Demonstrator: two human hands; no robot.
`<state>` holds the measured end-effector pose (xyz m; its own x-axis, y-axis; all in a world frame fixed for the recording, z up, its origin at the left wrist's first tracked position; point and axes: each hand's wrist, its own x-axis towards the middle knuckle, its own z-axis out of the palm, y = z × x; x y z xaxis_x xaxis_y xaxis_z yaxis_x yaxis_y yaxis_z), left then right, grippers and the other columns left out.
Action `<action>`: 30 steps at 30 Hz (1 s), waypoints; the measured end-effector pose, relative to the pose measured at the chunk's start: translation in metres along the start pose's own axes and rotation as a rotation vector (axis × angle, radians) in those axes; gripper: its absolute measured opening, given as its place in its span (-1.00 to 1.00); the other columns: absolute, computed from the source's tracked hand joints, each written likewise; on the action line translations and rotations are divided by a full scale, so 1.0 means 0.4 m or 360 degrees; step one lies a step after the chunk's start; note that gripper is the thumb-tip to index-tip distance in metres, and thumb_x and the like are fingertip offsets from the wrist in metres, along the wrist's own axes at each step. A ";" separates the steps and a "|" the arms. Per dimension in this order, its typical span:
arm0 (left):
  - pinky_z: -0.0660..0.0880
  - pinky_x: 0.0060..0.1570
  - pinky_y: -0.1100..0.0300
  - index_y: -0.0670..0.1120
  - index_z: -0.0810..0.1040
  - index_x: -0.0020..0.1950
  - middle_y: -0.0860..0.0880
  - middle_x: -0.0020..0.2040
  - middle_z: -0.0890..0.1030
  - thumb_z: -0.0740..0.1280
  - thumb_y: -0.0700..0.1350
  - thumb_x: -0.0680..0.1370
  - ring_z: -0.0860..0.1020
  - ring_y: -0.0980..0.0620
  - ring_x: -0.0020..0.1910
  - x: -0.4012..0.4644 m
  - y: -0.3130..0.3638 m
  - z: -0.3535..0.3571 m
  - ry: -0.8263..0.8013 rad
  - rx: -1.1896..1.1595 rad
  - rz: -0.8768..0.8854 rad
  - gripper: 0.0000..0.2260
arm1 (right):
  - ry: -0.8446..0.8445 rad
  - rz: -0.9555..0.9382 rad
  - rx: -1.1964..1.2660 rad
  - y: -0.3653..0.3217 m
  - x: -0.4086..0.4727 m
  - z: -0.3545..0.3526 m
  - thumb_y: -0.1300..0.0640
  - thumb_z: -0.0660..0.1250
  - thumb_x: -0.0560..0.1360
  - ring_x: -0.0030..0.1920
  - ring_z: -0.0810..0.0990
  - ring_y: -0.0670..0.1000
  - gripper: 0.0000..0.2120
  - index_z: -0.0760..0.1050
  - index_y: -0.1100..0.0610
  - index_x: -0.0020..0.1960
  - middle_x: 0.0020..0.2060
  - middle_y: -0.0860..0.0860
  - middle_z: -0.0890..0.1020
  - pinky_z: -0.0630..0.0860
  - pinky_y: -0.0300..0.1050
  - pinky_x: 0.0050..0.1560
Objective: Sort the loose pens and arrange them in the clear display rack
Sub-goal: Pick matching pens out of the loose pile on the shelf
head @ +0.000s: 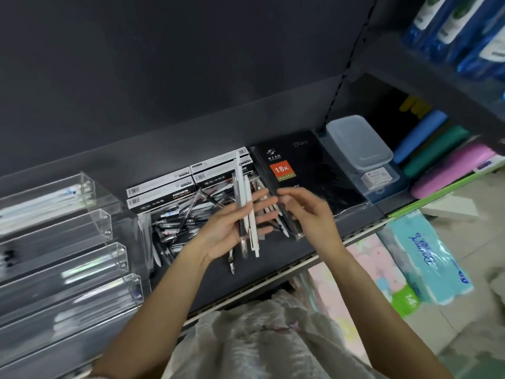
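Observation:
My left hand (226, 228) is palm up over the dark shelf and holds a small bundle of pens (247, 214), white and clear ones, fanned out towards me. Its fingers stretch out to the right past the pens. My right hand (308, 214) hovers just right of the bundle, fingertips near the left hand's, holding nothing. A heap of loose pens (177, 222) lies on the shelf behind and left of my left hand. The clear display rack (109, 225), with several stepped troughs, stands at the left; some troughs hold pens, blurred.
Black-and-white pen boxes (164, 187) lie behind the heap. A black diary (300, 170) lies right of the hands, then a clear plastic box (358, 143) and coloured pencil cases (437, 157). The shelf edge (300, 266) runs in front, with a tissue pack (426, 255) below.

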<state>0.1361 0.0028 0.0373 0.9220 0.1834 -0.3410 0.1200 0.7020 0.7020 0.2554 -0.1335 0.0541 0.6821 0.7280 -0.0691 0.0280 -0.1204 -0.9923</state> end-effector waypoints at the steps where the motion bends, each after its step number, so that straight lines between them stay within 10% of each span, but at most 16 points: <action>1: 0.57 0.05 0.01 -0.08 0.42 0.34 -0.07 0.26 0.57 0.15 -0.16 0.56 0.58 -0.07 0.17 -0.010 0.001 -0.001 -0.0043 0.0035 -0.0032 -0.65 | -0.0044 -0.0037 -0.0009 -0.018 0.014 0.005 0.26 0.30 0.54 -0.10 0.60 -0.19 -0.84 0.58 0.10 0.06 -0.12 -0.08 0.66 0.46 -0.38 -0.05; 6: 0.54 0.12 -0.06 -0.11 0.42 0.34 -0.14 0.27 0.56 0.12 -0.19 0.57 0.56 -0.18 0.19 -0.054 0.000 -0.006 -0.0141 0.0058 -0.0079 -0.66 | -0.0380 0.0021 -0.0295 -0.068 0.075 0.038 0.14 0.40 0.47 0.04 0.61 -0.12 -0.69 0.50 0.04 0.21 -0.06 -0.04 0.68 0.48 -0.21 0.16; 13: 0.56 0.06 0.00 -0.10 0.41 0.33 -0.17 0.22 0.59 0.14 -0.18 0.57 0.58 -0.17 0.16 -0.083 -0.009 -0.003 -0.0152 0.0098 -0.0122 -0.67 | -0.0655 0.0069 -0.0309 -0.091 0.091 0.077 0.21 0.39 0.47 -0.17 0.61 -0.24 -0.70 0.49 0.08 0.18 -0.18 -0.03 0.67 0.45 -0.46 -0.15; 21: 0.58 0.02 0.04 -0.09 0.45 0.30 -0.11 0.19 0.61 0.17 -0.21 0.55 0.62 -0.10 0.08 -0.105 -0.040 -0.019 -0.0031 0.0026 -0.0075 -0.68 | 0.0046 -0.0075 0.0372 -0.116 0.111 0.049 0.40 0.25 0.50 -0.35 0.51 -0.11 -0.54 0.37 0.01 0.30 -0.31 0.07 0.56 0.47 -0.28 -0.24; 30: 0.58 0.05 -0.01 -0.08 0.47 0.29 -0.13 0.20 0.60 0.15 -0.18 0.55 0.59 -0.17 0.14 -0.093 -0.031 -0.016 0.0106 -0.0213 0.0083 -0.68 | -0.0222 -0.0115 -0.0131 -0.048 0.074 0.071 0.30 0.37 0.46 -0.22 0.58 0.03 -0.72 0.44 0.04 0.09 -0.31 0.08 0.61 0.50 -0.10 -0.07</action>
<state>0.0981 -0.0083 0.0371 0.8986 0.2645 -0.3501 0.0182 0.7748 0.6319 0.2544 -0.0904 0.0680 0.5681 0.8228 -0.0173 0.1370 -0.1152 -0.9839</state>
